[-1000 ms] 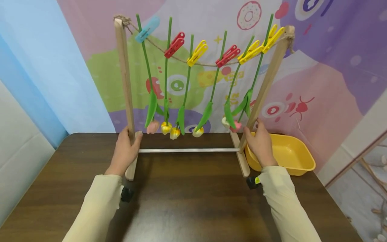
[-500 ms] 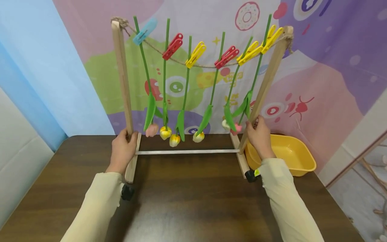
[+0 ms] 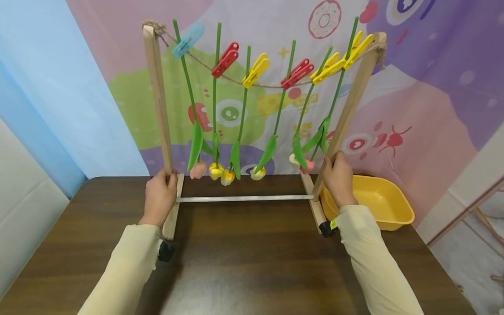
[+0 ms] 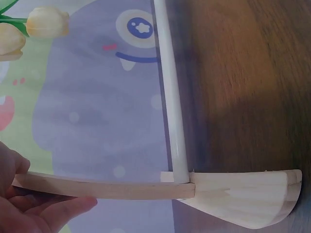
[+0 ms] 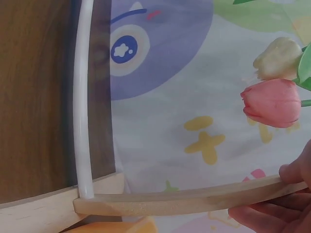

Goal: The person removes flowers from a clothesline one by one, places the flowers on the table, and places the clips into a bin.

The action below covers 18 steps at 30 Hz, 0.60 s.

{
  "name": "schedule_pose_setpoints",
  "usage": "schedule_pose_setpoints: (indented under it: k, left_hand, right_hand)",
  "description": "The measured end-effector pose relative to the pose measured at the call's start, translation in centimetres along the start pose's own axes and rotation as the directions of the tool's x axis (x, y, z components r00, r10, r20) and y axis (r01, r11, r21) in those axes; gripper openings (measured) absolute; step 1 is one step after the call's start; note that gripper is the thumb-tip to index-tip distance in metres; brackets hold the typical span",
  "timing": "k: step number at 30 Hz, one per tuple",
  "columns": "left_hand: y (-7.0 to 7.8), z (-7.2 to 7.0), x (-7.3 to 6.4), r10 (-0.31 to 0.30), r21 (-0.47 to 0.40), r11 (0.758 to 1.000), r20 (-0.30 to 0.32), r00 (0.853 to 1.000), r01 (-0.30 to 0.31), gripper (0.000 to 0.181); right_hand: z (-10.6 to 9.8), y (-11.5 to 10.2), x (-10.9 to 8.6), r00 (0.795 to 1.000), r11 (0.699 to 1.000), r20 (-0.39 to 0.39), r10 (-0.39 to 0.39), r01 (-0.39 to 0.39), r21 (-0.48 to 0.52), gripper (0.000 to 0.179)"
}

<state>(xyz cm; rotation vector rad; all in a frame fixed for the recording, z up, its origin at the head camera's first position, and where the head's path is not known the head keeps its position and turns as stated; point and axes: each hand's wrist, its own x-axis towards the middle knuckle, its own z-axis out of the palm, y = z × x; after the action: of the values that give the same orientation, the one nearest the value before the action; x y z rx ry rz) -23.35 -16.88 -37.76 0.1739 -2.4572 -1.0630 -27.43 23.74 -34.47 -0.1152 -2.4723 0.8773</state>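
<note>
In the head view, my left hand grips the left wooden post of a stand low down. My right hand holds the right wooden post at a similar height. Both wrist views show thumb and fingers on opposite sides of the posts. A sagging twine joins the post tops. From it, artificial tulips hang heads down, including a pink tulip and a yellow-white tulip. Blue, red and yellow clothespins clip their stems.
A white rod links the posts near their wooden feet on the brown table. Just right of the stand sits a yellow basin, partly behind my right hand. A patterned cloth hangs behind.
My left thumb has drawn in around its post, and that side of the stand has shifted slightly left and nearer. The tulips bob and sway a little on the twine.
</note>
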Motion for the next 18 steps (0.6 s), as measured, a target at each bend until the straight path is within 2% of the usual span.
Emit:
schedule_pose_setpoints:
  k: [18]
  left_hand:
    - [-0.10,-0.06,-0.02,0.007,0.011,1.000,0.011,1.000,-0.007,0.032]
  right_hand:
    - [0.00,0.02,-0.06,1.000,1.000,0.012,0.000,0.000,-0.028,0.025]
